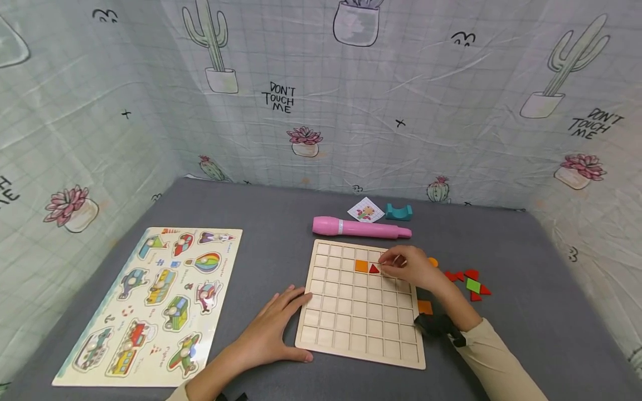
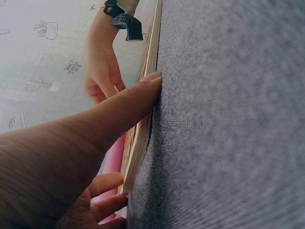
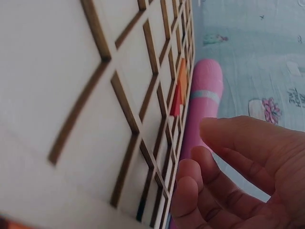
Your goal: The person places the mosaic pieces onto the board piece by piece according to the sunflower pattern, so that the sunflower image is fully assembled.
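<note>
While a grey tabletop (image 1: 271,234) carries everything, a picture puzzle board (image 1: 193,295) takes up its left side, well apart from the smaller wooden grid board (image 1: 361,312) in front of the person. The left hand (image 1: 268,332) lies along the grid board's left edge, fingers spread and touching it rather than wrapped round anything. The right hand (image 1: 413,270) hovers over the upper right cells, fingers loosely bent, with nothing visible between thumb and fingertips. Beyond the board lies a pink wand (image 1: 361,228); right of it, loose red pieces surround a green square (image 1: 473,285). An orange square (image 1: 361,265) sits in the second row, with a red triangle (image 1: 374,269) in the neighbouring cell.

Placing or adjusting the triangle seems the step in hand; the next move probably calls for a light nudge, or another loose piece.
</note>
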A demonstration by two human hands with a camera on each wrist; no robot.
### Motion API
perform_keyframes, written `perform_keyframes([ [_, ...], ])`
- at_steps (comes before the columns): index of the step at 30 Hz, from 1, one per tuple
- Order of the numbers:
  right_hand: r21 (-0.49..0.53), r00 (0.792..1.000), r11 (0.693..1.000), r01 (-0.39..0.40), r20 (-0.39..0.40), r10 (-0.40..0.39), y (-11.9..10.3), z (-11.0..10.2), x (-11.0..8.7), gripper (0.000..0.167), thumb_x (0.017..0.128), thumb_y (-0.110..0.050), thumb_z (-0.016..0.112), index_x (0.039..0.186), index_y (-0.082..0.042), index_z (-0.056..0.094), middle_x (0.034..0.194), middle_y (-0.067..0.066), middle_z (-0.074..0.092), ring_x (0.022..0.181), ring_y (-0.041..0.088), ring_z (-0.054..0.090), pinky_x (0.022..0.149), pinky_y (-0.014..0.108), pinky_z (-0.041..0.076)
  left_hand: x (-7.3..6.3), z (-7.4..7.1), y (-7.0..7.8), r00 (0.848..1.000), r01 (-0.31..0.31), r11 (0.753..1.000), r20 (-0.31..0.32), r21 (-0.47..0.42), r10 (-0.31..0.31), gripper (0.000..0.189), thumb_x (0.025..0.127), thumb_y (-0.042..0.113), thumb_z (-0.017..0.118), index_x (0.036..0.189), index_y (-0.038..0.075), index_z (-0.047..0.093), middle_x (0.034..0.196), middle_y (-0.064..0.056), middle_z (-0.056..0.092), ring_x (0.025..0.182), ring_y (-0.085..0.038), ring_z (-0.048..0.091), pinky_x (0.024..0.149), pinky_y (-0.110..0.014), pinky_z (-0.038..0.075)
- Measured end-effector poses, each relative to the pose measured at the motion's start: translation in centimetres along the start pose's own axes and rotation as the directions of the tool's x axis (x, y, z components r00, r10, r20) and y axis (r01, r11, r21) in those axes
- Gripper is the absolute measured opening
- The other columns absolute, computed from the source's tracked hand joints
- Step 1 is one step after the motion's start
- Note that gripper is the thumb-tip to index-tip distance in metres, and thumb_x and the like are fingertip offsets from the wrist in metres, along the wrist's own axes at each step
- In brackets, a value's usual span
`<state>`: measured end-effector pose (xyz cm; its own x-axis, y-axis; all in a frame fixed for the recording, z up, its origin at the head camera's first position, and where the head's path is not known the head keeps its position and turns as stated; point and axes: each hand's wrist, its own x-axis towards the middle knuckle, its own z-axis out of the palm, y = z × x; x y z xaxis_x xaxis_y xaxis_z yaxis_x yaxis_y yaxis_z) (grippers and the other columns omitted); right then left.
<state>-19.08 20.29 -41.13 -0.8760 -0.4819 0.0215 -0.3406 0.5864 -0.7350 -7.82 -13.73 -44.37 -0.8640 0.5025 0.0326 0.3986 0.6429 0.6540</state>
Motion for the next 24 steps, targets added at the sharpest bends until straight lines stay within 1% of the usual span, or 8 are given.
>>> perform_keyframes([
  [5, 0.019, 1.000, 1.000, -0.018, -0.024, 0.019, 0.4, -1.1, -1.1, 0.016, 0.091, -0.005, 0.068, 0.104, 0.005, 0.069, 0.087, 0.009, 0.064, 0.071, 0.017, 0.059, 0.058, 0.025, 0.050, 0.0, 0.0, 0.0, 1.000, -0.003, 1.000, -0.005, 0.003, 0.003, 0.103, 0.065, 0.056, 0.085, 0.147, 0.010, 0.043, 0.152, -0.012, 0.037, 0.146, -0.035, 0.023, 0.117, -0.057, 0.018],
  [9, 0.025, 0.997, 0.998, -0.060, -0.054, 0.061, 0.9, -1.8, -2.1, 0.016, 0.091, -0.006, 0.067, 0.104, 0.004, 0.069, 0.086, 0.008, 0.064, 0.069, 0.016, 0.058, 0.057, 0.025, 0.049, 0.0, 0.0, 0.0, 1.000, 0.004, 1.000, 0.001, -0.005, -0.004, 0.103, 0.065, 0.055, 0.085, 0.147, 0.010, 0.042, 0.152, -0.012, 0.036, 0.146, -0.035, 0.022, 0.117, -0.057, 0.018],
  [14, 0.021, 0.990, 0.995, -0.100, -0.096, 0.101, 1.4, -2.3, -3.3, 0.017, 0.091, -0.006, 0.068, 0.105, 0.004, 0.069, 0.088, 0.008, 0.065, 0.074, 0.017, 0.059, 0.060, 0.026, 0.051, 0.0, 0.0, 0.0, 1.000, 0.012, 1.000, 0.006, -0.013, -0.012, 0.104, 0.064, 0.055, 0.085, 0.148, 0.010, 0.042, 0.153, -0.012, 0.036, 0.147, -0.035, 0.022, 0.118, -0.057, 0.017],
  [16, 0.016, 0.988, 0.994, -0.105, -0.111, 0.106, 1.5, -2.6, -3.8, 0.018, 0.091, -0.007, 0.068, 0.106, 0.004, 0.069, 0.089, 0.008, 0.065, 0.075, 0.017, 0.060, 0.062, 0.026, 0.052, 0.0, 0.0, 0.0, 1.000, 0.015, 1.000, 0.007, -0.012, -0.015, 0.104, 0.064, 0.055, 0.086, 0.148, 0.010, 0.042, 0.153, -0.012, 0.036, 0.147, -0.034, 0.021, 0.118, -0.057, 0.017],
  [20, 0.025, 0.984, 0.993, -0.114, -0.134, 0.116, 1.9, -3.2, -4.6, 0.019, 0.091, -0.006, 0.067, 0.107, 0.005, 0.069, 0.090, 0.010, 0.065, 0.074, 0.014, 0.059, 0.062, 0.026, 0.051, 0.0, 0.0, 0.0, 1.000, 0.012, 1.000, 0.010, -0.010, -0.011, 0.104, 0.065, 0.055, 0.085, 0.148, 0.010, 0.042, 0.153, -0.012, 0.036, 0.147, -0.034, 0.021, 0.118, -0.057, 0.017],
  [24, 0.040, 0.983, 0.991, -0.130, -0.127, 0.134, 2.7, -4.1, -5.4, 0.023, 0.092, -0.007, 0.067, 0.111, 0.006, 0.067, 0.094, 0.013, 0.066, 0.075, 0.012, 0.060, 0.061, 0.026, 0.051, 0.0, 0.0, 0.0, 1.000, 0.009, 1.000, 0.014, -0.011, -0.009, 0.104, 0.065, 0.056, 0.085, 0.148, 0.011, 0.042, 0.153, -0.012, 0.035, 0.147, -0.035, 0.022, 0.117, -0.058, 0.017],
])
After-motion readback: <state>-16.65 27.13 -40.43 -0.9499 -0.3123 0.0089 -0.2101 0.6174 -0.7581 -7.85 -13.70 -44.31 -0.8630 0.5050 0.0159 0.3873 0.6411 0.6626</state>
